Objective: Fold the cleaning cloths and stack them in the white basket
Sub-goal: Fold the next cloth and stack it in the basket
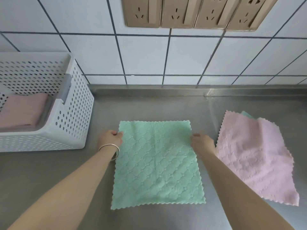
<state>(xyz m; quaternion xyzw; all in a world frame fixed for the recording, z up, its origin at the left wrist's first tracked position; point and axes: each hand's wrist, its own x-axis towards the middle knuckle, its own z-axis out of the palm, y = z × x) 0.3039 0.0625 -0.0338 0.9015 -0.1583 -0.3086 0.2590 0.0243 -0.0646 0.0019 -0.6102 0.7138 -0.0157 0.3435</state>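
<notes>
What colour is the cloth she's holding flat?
Mint green cloth, quilted diamond pattern; head view.

Green cloth [157,165] with diamond quilting; pink cloth [255,156]; white basket [74,117] dotted with holes; grey tabletop [149,103].

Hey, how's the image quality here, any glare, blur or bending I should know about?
Head view: wide-angle lens bows the wall tiles and sockets; soft glare streaks the steel counter near the wall; light is even, shadows faint; green cloth is sharp, basket slightly soft.
</notes>
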